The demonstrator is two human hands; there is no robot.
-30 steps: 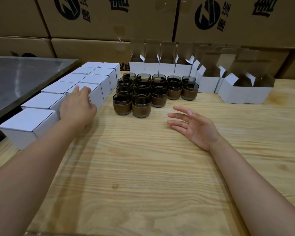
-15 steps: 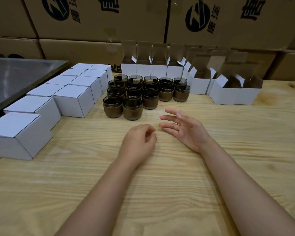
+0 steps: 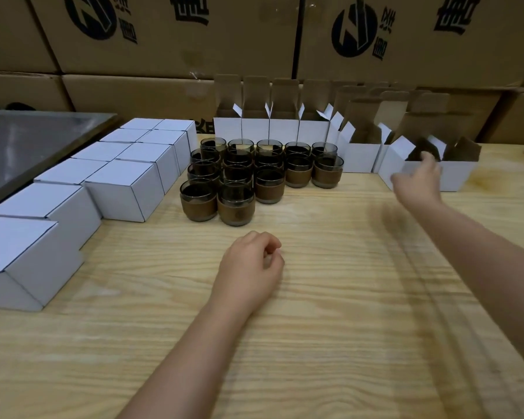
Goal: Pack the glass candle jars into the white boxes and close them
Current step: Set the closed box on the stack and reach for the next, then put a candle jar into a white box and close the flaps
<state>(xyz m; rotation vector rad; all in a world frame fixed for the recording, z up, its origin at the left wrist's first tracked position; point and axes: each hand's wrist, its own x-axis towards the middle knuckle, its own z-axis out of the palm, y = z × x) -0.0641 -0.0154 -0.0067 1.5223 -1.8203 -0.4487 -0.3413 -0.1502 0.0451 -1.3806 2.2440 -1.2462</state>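
Several dark glass candle jars with brown bands stand clustered mid-table. Closed white boxes line the left side in two rows. Open white boxes with raised flaps run along the back and right. My left hand rests on the wood in front of the jars, its fingers curled in and holding nothing. My right hand, blurred, is stretched out to the nearest open box at the right; its fingers are spread against the box's front wall and rim, and whether they grip it is unclear.
Large brown cartons with black print are stacked as a wall behind the wooden table. A grey metal surface lies at the far left, behind the closed boxes.
My left hand left the closed boxes and came to rest, curled, at the table's middle. My right hand lifted off the table and swung right to the open box.
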